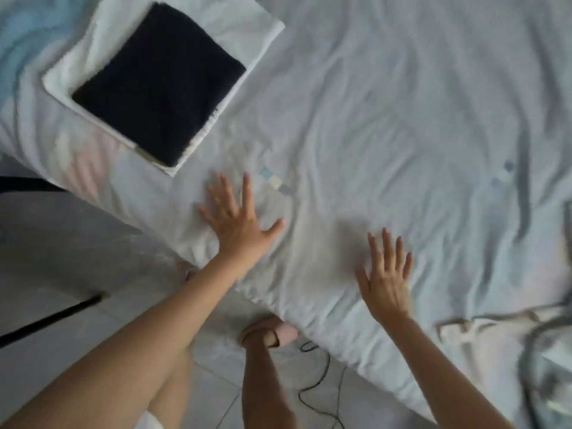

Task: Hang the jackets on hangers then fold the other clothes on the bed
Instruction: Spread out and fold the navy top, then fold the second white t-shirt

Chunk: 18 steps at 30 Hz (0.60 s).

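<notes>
Two folded garments lie stacked at the bed's upper left: a dark navy one point(158, 85) on top of a white one point(247, 29). My left hand point(238, 218) is spread flat on the pale bedcover point(387, 103) near the bed's edge, fingers straight, holding nothing. My right hand point(387, 280) hovers or rests over the cover to the right, fingers straight and spread, also holding nothing. A crumpled pale garment with dark trim point(495, 332) lies at the lower right of the bed.
The bed's edge runs diagonally from left to lower right. Below it is a tiled floor point(77, 267) with a thin black cable point(315, 382), a dark rod point(49, 320) and my foot in a pink slipper point(272, 332).
</notes>
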Each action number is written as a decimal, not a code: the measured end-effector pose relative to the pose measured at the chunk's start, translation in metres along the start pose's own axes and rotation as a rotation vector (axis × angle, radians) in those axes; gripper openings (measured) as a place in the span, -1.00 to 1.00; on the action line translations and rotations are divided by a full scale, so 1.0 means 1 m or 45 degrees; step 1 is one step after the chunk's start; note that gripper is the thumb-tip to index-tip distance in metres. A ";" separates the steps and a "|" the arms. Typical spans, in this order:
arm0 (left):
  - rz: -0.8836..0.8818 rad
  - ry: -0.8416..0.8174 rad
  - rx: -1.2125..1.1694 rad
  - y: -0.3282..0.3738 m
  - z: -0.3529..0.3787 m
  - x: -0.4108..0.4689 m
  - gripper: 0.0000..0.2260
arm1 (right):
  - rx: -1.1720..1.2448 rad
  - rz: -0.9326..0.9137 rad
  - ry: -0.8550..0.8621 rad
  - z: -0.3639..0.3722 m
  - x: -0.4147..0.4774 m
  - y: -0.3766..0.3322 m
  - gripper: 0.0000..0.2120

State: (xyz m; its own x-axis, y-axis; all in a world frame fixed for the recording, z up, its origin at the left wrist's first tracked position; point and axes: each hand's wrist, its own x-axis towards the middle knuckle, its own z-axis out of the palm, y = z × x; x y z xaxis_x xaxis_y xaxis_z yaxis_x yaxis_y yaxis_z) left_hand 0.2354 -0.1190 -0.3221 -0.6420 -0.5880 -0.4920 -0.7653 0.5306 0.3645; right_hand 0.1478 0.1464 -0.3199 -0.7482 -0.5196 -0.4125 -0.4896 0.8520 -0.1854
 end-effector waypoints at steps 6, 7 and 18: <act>0.183 -0.622 0.312 0.164 0.114 -0.097 0.35 | 0.180 0.882 -0.074 -0.018 -0.170 0.160 -0.18; 0.249 -0.703 0.365 0.186 0.126 -0.106 0.38 | 0.263 1.023 -0.029 -0.023 -0.191 0.182 -0.14; 0.056 -0.626 0.759 0.252 0.181 -0.135 0.58 | 0.881 1.560 0.538 -0.027 -0.207 0.343 -0.12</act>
State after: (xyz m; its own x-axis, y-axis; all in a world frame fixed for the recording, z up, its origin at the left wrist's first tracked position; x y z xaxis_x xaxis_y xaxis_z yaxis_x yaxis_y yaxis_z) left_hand 0.1379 0.2042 -0.3071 -0.4700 -0.2945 -0.8321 -0.4957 0.8681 -0.0272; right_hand 0.1224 0.5444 -0.2741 -0.6608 0.6586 -0.3600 0.7500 0.5607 -0.3508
